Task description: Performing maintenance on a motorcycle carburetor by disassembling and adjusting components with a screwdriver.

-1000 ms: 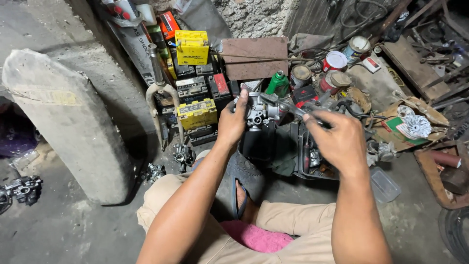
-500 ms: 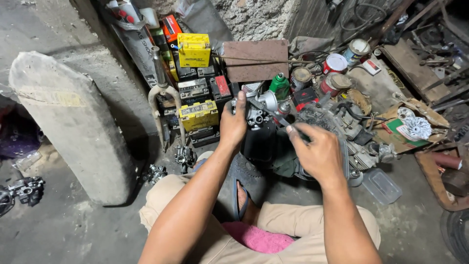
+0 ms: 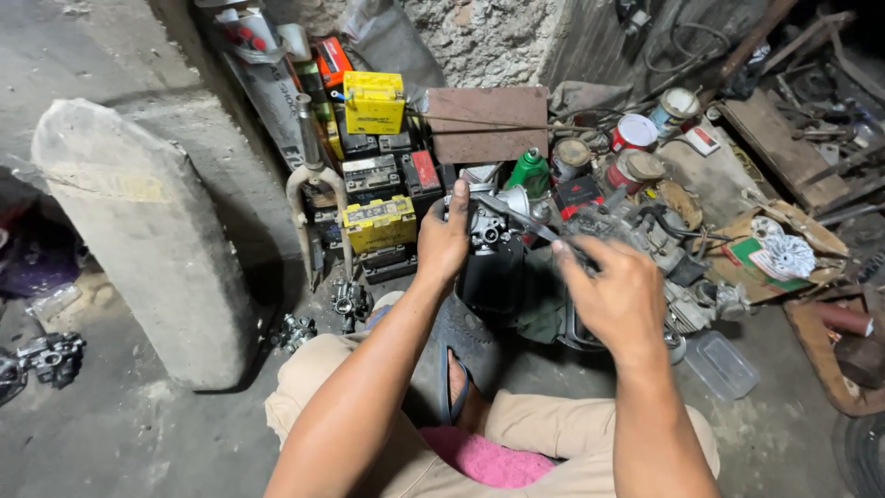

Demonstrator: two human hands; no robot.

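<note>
Carburettor [image 3: 489,226] showing dull cast metal, tool shaft [image 3: 516,217] bare steel. At ten o'clock, battery [image 3: 373,101] in glossy yellow plastic. Concrete block [image 3: 147,240] looking rough, matt.

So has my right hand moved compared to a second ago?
Yes. The right hand has dropped lower and leftward, away from the green bottle and the round tins, while the left hand holds the grey metal carburettor.

The right hand [image 3: 619,297] has drawn back nearer, now gripping a slim tool [image 3: 518,218] laid against the carburetor [image 3: 489,224].
</note>
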